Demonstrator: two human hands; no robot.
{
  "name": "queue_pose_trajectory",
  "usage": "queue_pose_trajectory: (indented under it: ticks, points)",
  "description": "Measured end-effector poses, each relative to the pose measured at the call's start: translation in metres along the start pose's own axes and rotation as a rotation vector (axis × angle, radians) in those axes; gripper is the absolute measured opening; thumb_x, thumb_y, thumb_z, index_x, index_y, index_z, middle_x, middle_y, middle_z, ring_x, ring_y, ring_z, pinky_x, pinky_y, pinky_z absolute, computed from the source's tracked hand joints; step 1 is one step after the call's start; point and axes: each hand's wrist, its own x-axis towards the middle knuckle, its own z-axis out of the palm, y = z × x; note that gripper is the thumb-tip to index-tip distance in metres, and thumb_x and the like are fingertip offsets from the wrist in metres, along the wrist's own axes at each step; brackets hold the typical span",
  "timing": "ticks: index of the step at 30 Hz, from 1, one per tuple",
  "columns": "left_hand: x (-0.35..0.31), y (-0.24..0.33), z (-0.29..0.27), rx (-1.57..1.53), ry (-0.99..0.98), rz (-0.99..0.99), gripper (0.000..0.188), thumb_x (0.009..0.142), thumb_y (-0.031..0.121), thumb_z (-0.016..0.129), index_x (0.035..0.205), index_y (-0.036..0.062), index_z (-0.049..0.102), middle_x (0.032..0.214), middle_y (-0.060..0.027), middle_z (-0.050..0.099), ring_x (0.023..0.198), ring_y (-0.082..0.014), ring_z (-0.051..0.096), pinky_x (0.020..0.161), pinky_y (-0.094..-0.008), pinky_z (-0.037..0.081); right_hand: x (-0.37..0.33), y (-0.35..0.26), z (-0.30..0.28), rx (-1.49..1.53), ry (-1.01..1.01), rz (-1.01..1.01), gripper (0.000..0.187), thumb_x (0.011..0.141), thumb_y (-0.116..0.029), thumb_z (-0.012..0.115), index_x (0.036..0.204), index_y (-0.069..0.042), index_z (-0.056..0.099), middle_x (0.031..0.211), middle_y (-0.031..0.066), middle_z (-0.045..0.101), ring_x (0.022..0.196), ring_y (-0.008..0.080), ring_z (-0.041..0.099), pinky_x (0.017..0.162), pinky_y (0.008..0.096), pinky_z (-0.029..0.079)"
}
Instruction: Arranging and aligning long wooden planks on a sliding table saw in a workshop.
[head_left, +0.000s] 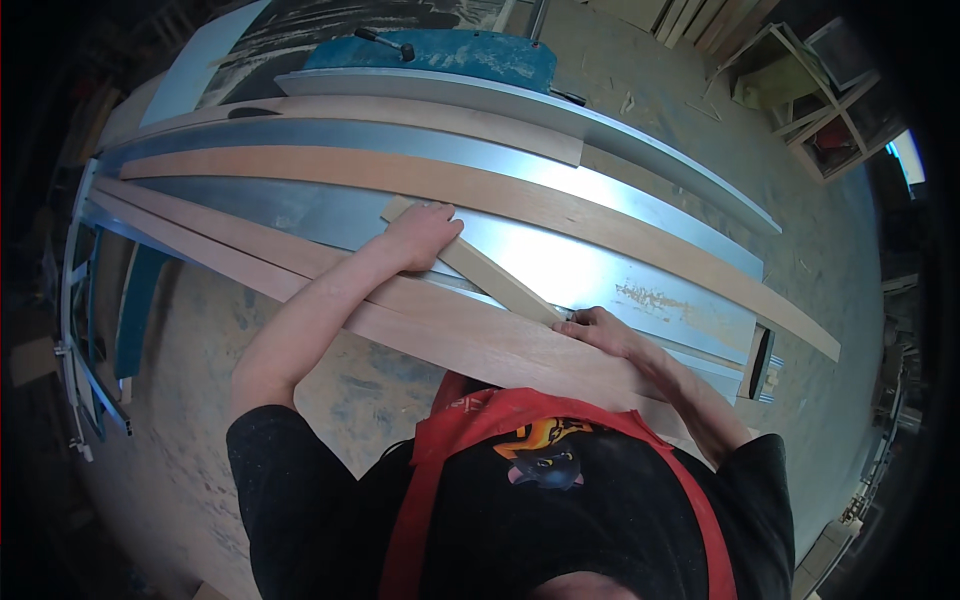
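Observation:
A short pale wooden strip [500, 280] lies slantwise across the metal machine table [345, 207], its lower right end at the near board. My left hand [428, 235] is closed over the strip close to its far end, the fingers curled down its far side. At the strip's other end, my right hand [598, 330] has its fingers bent and pressed together on it; the fingertips are partly hidden. Under my forearms runs a long, light reddish near board [450, 325], with another narrow board [225, 232] alongside it at the left.
Beyond the strip, a long curved-looking board [420, 172] spans the table and overhangs its right end. Another board [480, 127] rests against a metal fence [620, 130] farther back. Behind that is a teal machine housing [440, 62] with a black-handled lever. Wooden frames [800, 100] stand at far right.

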Motion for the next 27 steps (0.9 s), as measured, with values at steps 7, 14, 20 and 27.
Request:
queue_pose_trajectory:
  ticks: [7, 14, 20, 27]
  points:
    - [-0.046, -0.026, -0.037, 0.242, 0.145, -0.171, 0.038, 0.070, 0.003, 0.066, 0.107, 0.0049, 0.064, 0.112, -0.0144, 0.056, 0.116, -0.0337, 0.051, 0.098, -0.0470, 0.044, 0.029, -0.009, -0.011, -0.083, -0.004, -0.133, 0.075, 0.087, -0.068, 0.063, 0.110, 0.003, 0.073, 0.098, 0.0206, 0.073, 0.091, 0.0297, 0.068, 0.083, 0.0422, 0.053]
    - [-0.072, -0.035, -0.067, 0.222, 0.456, -0.428, 0.040, 0.069, 0.006, 0.066, 0.109, 0.0052, 0.065, 0.110, -0.0144, 0.056, 0.111, -0.0323, 0.051, 0.093, -0.0447, 0.044, 0.014, -0.020, -0.029, -0.224, 0.052, -0.087, 0.063, 0.095, -0.059, 0.056, 0.109, 0.000, 0.073, 0.098, 0.0224, 0.073, 0.080, 0.0333, 0.070, 0.079, 0.0433, 0.054]
    - [-0.089, -0.030, -0.078, 0.090, 0.648, -0.406, 0.053, 0.067, 0.009, 0.065, 0.120, 0.0051, 0.064, 0.108, -0.0124, 0.057, 0.107, -0.0322, 0.052, 0.091, -0.0430, 0.044, -0.044, -0.104, -0.015, -0.410, 0.421, -0.295, 0.032, 0.098, -0.026, 0.061, 0.108, 0.003, 0.069, 0.107, 0.0185, 0.070, 0.082, 0.0303, 0.069, 0.078, 0.0347, 0.053]
    - [0.012, 0.056, -0.086, -0.072, 0.621, -0.246, 0.059, 0.066, 0.010, 0.065, 0.125, 0.0025, 0.063, 0.105, -0.0119, 0.059, 0.105, -0.0309, 0.053, 0.090, -0.0423, 0.044, -0.090, -0.087, -0.096, -0.316, 0.999, -0.966, 0.015, 0.088, -0.004, 0.073, 0.100, 0.003, 0.066, 0.111, 0.0160, 0.067, 0.087, 0.0258, 0.068, 0.076, 0.0335, 0.054]
